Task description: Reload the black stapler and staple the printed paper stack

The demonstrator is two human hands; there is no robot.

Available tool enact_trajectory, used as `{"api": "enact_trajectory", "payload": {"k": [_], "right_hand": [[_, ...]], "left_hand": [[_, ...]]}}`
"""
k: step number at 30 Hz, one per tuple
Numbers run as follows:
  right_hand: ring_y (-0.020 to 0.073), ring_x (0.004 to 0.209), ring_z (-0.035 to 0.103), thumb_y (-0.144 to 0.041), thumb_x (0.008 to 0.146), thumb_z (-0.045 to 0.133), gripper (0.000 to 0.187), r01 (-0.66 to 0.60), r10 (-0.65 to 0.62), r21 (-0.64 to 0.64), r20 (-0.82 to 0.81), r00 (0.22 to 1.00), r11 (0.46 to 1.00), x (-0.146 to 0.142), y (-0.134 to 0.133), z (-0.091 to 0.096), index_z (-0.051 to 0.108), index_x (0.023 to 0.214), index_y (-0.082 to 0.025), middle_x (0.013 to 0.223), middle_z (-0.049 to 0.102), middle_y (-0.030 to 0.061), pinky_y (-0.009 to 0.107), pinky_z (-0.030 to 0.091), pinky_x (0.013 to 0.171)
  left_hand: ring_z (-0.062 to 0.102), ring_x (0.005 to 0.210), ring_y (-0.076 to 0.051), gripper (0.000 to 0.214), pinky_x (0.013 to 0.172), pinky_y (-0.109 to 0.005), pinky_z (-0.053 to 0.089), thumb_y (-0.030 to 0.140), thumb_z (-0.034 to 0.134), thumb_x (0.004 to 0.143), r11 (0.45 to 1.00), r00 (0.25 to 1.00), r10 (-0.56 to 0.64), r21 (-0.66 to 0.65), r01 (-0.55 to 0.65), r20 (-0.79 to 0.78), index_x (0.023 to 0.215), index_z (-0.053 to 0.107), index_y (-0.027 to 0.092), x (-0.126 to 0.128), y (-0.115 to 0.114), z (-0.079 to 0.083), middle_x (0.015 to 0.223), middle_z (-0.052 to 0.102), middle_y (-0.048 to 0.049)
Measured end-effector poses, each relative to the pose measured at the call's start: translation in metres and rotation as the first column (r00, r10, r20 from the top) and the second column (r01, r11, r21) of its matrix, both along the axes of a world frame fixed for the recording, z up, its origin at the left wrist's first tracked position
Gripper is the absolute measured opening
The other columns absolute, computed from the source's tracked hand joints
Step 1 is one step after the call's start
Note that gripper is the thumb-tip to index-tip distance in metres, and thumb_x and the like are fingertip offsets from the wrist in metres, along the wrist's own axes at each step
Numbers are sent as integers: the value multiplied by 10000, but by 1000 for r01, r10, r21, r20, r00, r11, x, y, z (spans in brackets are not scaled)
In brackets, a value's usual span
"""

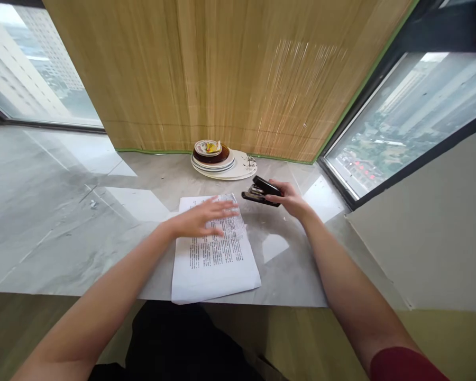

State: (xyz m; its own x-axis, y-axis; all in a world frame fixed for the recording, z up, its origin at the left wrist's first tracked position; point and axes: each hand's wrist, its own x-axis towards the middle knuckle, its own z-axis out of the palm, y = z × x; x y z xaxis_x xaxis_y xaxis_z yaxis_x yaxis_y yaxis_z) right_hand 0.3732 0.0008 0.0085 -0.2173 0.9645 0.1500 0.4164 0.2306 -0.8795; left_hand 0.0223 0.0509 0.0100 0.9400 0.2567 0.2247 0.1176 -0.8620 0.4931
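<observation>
A person works at a grey marble surface (63, 211) set in a window bay. The left hand (204, 218) lies palm-down on the far half of the printed pages (214, 264), its fingers spread flat and holding nothing, though the hand is blurred and the exact contact is hard to read. The pages lie at the middle of the surface, and their near edge reaches its front lip. Just right of the pages' far corner, the right hand (291, 200) has its fingers clamped on a black stapler (262, 190), which is tilted and appears to be raised slightly off the marble, its mouth towards the paper. Farther back, near the centre, stands a pile of plates (238, 166) topped by a brown bowl (211, 156) and a small dish (207, 147) carrying something yellow. A bamboo blind (222, 74) hangs behind them, with windows to the left and right.
</observation>
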Motion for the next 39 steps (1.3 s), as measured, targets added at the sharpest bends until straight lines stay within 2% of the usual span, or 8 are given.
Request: {"api": "enact_trajectory", "payload": {"k": [2,4,9,13,21,26,33,39], "right_hand": [[174,801,538,-582,847,748,479,135,-134,16,-57,989,991,-42,1,-1,638,1059,-166,894,589,8,284,387,660],[181,827,539,-563,848,746,412,160,-164,81,36,986,984,-92,3,-4,630,968,-185,903,582,11,293,411,703],[209,914,577,-388,862,723,254,22,-53,112,288,956,994,-183,9,-18,520,863,-235,1002,584,36,330,472,838],[242,919,579,-343,868,685,256,81,-115,124,297,948,989,-180,-9,-30,446,840,-254,992,576,55,364,480,830],[240,873,613,-528,1021,469,326,216,-223,59,199,954,975,-75,-67,-34,595,1025,-228,969,620,51,396,528,822],[358,1375,540,-508,1049,377,472,282,-421,362,399,814,889,-40,-36,-41,612,1311,-193,1395,591,196,571,419,1176],[389,1621,273,-399,1072,369,619,82,-236,235,763,602,968,-78,3,-76,431,1581,-52,1703,319,286,590,270,1298],[406,1610,294,-357,1086,395,585,-34,-127,201,730,671,979,-183,45,-54,431,1571,-32,1689,304,323,639,279,1269]], "left_hand": [[622,1315,-276,341,1168,-476,437,441,533,1053,935,901,338,8,-353,273,1214,747,230,-17,21,-2,1348,722,-123],[678,1046,-248,333,1007,-403,516,383,481,1053,728,654,633,-31,-685,415,970,735,184,-36,44,-10,1041,759,-116],[637,899,-232,260,945,-367,512,311,467,987,447,443,864,41,-894,239,895,672,182,-78,68,-32,987,721,-111],[638,1016,-286,214,1023,-421,494,270,493,932,455,464,862,93,-886,203,935,695,201,-103,45,-43,1041,724,-121],[608,1242,-339,346,1146,-493,461,204,451,946,509,531,840,181,-842,110,1197,688,202,-133,-3,-60,1330,666,-155],[613,1233,-341,351,1121,-509,483,178,449,949,483,500,861,158,-861,94,1203,690,207,-126,-9,-54,1325,671,-149],[626,1215,-318,338,1131,-502,478,142,505,912,474,479,871,71,-878,109,1163,712,233,-123,-14,-49,1295,681,-124],[646,1221,-288,293,1156,-495,488,125,519,829,393,320,913,-332,-857,253,1008,723,236,-140,-9,-50,1198,716,-84]]}}
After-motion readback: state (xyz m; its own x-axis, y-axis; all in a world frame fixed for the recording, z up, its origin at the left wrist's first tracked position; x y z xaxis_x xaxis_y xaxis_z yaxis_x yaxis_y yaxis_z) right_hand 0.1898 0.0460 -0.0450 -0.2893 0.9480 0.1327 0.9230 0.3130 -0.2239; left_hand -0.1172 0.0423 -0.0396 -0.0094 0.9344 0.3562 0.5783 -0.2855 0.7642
